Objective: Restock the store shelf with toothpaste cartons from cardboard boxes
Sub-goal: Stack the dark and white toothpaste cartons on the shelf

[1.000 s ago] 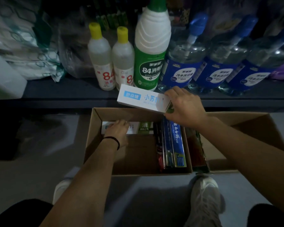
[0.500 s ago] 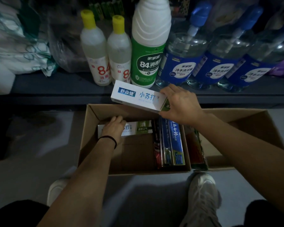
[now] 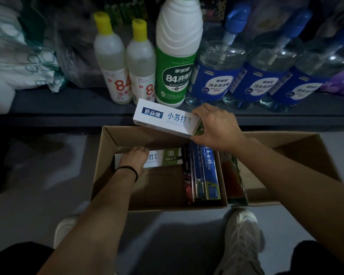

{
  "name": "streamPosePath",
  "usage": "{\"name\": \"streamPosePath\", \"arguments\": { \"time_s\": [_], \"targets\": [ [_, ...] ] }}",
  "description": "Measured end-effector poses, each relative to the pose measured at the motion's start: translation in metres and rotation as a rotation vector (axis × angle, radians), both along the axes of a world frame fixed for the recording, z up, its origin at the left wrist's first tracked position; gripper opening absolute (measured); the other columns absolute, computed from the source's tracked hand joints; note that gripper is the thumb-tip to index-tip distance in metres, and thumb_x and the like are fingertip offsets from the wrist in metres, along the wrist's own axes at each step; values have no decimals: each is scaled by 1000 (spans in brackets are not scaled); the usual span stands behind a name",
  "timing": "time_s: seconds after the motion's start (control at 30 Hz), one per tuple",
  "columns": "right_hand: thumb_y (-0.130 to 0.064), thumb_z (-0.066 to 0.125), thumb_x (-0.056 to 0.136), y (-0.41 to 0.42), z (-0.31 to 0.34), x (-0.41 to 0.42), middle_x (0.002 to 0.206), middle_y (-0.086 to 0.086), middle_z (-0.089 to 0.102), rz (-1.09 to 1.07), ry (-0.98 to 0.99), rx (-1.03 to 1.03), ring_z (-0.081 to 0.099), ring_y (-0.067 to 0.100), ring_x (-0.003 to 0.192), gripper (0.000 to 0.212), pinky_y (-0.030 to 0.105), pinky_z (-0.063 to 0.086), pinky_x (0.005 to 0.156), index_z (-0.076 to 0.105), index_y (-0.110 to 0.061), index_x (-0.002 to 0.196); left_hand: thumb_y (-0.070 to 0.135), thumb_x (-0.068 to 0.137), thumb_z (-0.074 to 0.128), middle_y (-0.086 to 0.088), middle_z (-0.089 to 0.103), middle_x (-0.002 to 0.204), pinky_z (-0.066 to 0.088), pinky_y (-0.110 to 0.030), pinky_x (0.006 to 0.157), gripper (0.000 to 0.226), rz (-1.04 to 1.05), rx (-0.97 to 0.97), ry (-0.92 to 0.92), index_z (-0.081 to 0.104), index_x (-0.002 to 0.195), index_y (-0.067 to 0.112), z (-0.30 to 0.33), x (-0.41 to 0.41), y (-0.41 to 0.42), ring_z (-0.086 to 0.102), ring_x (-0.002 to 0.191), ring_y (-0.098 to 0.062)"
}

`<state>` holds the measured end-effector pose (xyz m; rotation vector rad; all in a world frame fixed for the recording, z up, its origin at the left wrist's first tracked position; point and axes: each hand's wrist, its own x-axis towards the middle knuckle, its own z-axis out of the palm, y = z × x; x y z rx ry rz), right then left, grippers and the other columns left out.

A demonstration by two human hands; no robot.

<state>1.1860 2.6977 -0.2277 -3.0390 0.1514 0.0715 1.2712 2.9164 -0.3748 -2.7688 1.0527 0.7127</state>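
Observation:
My right hand [image 3: 216, 129] grips the right end of a white toothpaste carton [image 3: 163, 118], held above the far edge of the open cardboard box [image 3: 107, 155]. Down inside the box, my left hand [image 3: 134, 159] closes on the left part of a second white-and-green toothpaste carton [image 3: 169, 157] lying against the far wall. Several blue and dark cartons [image 3: 204, 173] stand on edge along the box's right side. The dark shelf [image 3: 68, 108] runs just beyond the box.
On the shelf stand two yellow-capped bottles [image 3: 111, 62], a big green-labelled bottle [image 3: 177, 62] and three blue-labelled clear jugs [image 3: 218, 76]. Plastic-wrapped packs [image 3: 18, 56] lie at left. A second cardboard box [image 3: 298, 155] sits at right. My shoes [image 3: 240, 235] rest on the grey floor.
The view shifted slightly; my right hand keeps the white carton raised over the box edge, while my left hand has closed further over the carton inside the box.

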Motion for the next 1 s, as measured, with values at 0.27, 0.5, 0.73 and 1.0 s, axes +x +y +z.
{"name": "streamPosePath", "arguments": {
  "time_s": [0.27,0.5,0.73,1.0],
  "targets": [
    [-47,72,74,6,35,-13,117,-1,54,-20,-59,-54,54,21,106,62,35,44,73,50,-19,125,20,80,68,-3,46,131,34,-35,99,60,-124,-50,-144,40,133,18,57,-15,7,41,122,-22],
    [-45,72,73,13,111,-40,117,-1,54,-40,-153,-92,53,22,108,62,37,47,72,49,-20,126,24,77,69,-1,45,127,34,-35,95,58,-231,-132,-347,40,128,20,155,-43,24,42,117,-22],
    [-46,72,72,18,194,-72,114,-1,54,-67,-266,-187,53,22,105,61,37,48,69,50,-21,123,26,44,84,-1,59,99,44,-35,71,66,-340,-291,-602,58,104,19,253,-64,47,57,90,-23],
    [-45,71,73,12,283,-100,118,-2,54,-91,-375,-275,53,22,109,61,34,44,68,49,-20,124,33,40,86,-2,58,91,44,-36,63,69,-441,-405,-860,56,100,18,365,-68,53,56,81,-25]
  ]
}}
